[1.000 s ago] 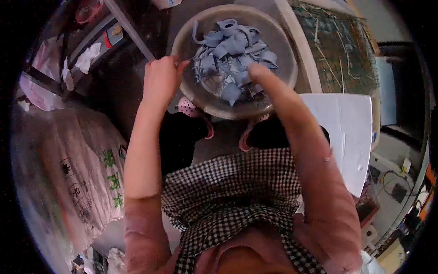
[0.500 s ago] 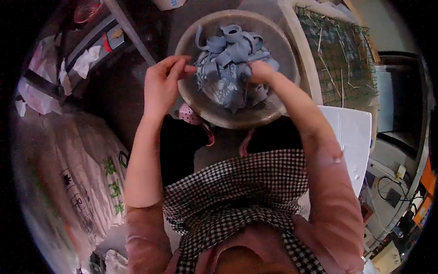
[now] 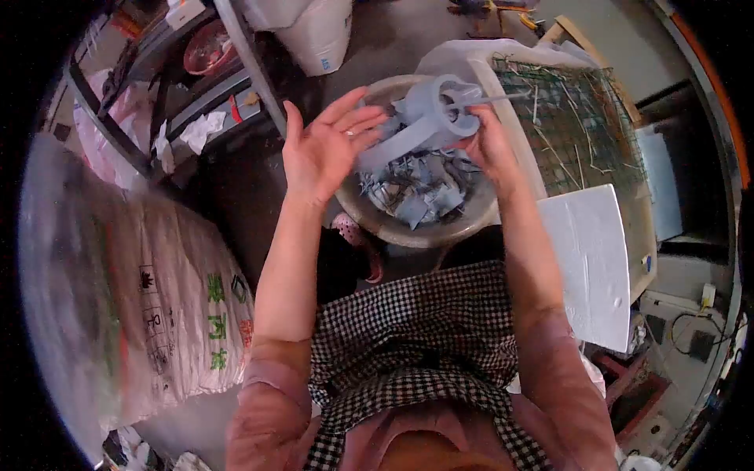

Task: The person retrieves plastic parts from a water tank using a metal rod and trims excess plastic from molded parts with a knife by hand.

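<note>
Head view: my right grip [image 3: 491, 145] is clamped on a grey-blue plastic piece [image 3: 402, 144], thumb and fingers pressed to the near side of its curled, ring-like end. From there the plastic piece runs down and leftward as a flat strip toward my left grip [image 3: 323, 157], while a thin stick-like part of it juts out past the top of my right grip.

My left grip holds nothing; its fingers are spread apart, palm turned up, with a ring [image 3: 350, 133] on one finger. It is just beside the strip, and I cannot tell whether the two touch.

Below the plastic piece, between my two grips, a round basin [image 3: 408, 238] holds a heap of grey scraps [image 3: 420, 202]. A pink dotted shoe [image 3: 345, 226] shows near the basin, below my left grip, and my checked apron [image 3: 416, 330] spreads below both grips.

Right of my right grip lies green mesh [image 3: 569, 141] with pale stalks across it; lower on that side is a white board [image 3: 585, 267]. Down and left of my left grip is a big sack [image 3: 181, 298] with green lettering. Up and left of it, a metal rack [image 3: 259, 71] stands near a reddish bowl [image 3: 210, 49].
</note>
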A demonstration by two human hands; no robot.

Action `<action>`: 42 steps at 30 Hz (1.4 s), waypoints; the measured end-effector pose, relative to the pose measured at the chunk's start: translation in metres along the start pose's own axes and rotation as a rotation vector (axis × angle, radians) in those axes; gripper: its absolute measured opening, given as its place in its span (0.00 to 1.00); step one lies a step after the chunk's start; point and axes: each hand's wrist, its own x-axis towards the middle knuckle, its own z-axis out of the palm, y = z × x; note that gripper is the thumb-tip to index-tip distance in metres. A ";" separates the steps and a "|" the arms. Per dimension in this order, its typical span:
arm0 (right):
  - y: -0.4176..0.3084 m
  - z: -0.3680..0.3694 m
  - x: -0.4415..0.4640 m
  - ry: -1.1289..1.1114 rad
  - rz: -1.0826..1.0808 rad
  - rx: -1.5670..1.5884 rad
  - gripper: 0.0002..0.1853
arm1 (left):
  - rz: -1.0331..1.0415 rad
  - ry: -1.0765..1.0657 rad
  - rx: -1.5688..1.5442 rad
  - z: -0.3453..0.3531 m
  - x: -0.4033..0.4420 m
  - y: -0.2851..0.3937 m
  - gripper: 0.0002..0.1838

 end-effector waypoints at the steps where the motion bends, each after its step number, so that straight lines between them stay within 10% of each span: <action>1: -0.001 0.001 -0.003 0.006 -0.015 0.001 0.18 | -0.007 -0.014 0.003 -0.003 0.002 0.000 0.45; 3: 0.003 0.006 -0.007 0.031 0.057 0.087 0.20 | 0.023 0.279 0.565 -0.003 0.004 -0.002 0.41; 20: 0.004 -0.010 0.006 0.041 0.279 0.097 0.20 | -0.305 0.296 0.459 0.010 0.013 -0.032 0.38; 28: 0.005 -0.009 0.004 0.017 -0.255 -0.788 0.23 | -0.195 0.418 0.865 0.004 0.015 -0.044 0.30; 42: 0.001 0.014 -0.006 -0.124 -0.375 -0.647 0.31 | 0.021 0.331 1.030 -0.008 0.019 -0.058 0.28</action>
